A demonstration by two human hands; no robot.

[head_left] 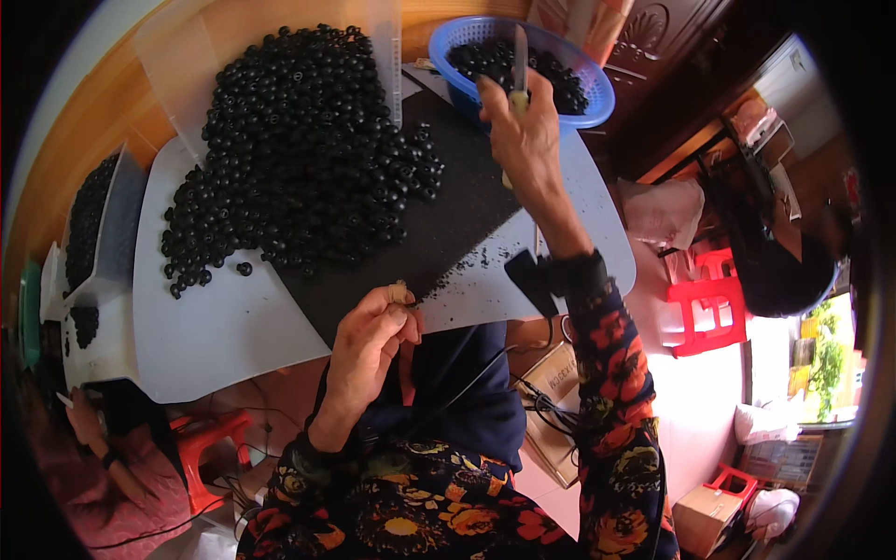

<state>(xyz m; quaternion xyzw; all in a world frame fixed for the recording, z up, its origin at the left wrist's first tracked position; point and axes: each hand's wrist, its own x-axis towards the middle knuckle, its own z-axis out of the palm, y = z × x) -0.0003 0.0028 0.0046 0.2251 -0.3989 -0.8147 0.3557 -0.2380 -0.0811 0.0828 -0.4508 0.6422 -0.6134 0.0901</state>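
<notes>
My right hand (pixel 527 140) is closed around a small knife (pixel 520 61) with a pale handle, its blade pointing up. That hand is at the near edge of a blue plastic basket (pixel 598 93), which holds small black ring-shaped parts (pixel 485 58). My left hand (pixel 371 338) is at the near edge of the table with its fingers pinched together. A tan wrap covers one fingertip. Whatever is in that pinch, if anything, I cannot make out. Left of centre spreads a large heap of black ring-shaped parts (pixel 299 149), spilling from a clear plastic bin (pixel 173 75).
A dark mat (pixel 476 177) lies across the white table (pixel 233 327), with black scraps near its edge. Another bin (pixel 121 224) of black parts stands at left, near another person's hand (pixel 84 415). Red stools (pixel 705 303) and a cardboard box (pixel 551 420) are on the floor.
</notes>
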